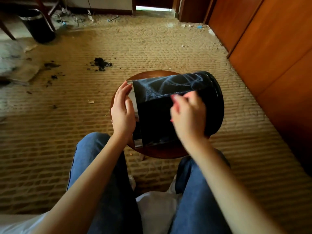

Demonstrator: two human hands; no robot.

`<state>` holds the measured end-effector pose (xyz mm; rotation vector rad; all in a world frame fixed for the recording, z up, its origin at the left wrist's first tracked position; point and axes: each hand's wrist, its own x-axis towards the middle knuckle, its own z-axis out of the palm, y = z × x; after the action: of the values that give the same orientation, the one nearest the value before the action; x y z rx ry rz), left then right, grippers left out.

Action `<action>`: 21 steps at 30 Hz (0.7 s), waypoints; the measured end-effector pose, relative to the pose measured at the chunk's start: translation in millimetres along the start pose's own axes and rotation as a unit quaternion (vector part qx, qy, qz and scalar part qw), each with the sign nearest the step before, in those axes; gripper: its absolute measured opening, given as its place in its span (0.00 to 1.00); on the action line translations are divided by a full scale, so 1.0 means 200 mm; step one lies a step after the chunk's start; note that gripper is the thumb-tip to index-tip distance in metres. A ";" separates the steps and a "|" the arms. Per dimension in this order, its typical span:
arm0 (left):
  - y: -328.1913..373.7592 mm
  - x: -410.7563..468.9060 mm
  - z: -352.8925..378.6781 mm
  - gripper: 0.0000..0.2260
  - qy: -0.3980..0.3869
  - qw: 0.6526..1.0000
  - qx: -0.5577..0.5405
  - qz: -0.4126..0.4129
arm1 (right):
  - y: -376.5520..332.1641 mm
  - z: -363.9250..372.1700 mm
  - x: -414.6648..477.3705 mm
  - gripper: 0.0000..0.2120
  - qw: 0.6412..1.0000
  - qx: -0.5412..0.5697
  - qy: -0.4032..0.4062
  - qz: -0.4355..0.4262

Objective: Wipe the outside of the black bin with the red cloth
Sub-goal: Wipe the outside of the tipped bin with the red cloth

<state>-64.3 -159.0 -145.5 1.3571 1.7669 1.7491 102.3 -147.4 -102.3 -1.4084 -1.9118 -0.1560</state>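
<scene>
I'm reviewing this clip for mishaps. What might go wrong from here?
The black bin lies on its side on the round stool, steadied by the left hand at its rim; it might roll off. The red cloth is bunched in the right hand, so the dusty streaks higher up may get missed.

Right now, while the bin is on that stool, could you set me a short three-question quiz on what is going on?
1. True or false: the black bin stands upright on the round wooden stool.
2. Which hand has the red cloth on the bin's side? A) left hand B) right hand
3. Fill in: the bin's upper side shows pale ____ streaks.

Key: 1 false, it lies on its side; 2 B; 3 dust.
</scene>
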 end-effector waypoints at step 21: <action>0.00 -0.01 -0.02 0.20 -0.006 0.999 0.020 0.035 | -0.24 0.06 -0.12 0.08 0.996 0.010 -0.016 -0.088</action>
<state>-65.6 -162.0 -144.9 1.4577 1.7778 1.7469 56.8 -177.9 -110.5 -1.2346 -2.0584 -0.1997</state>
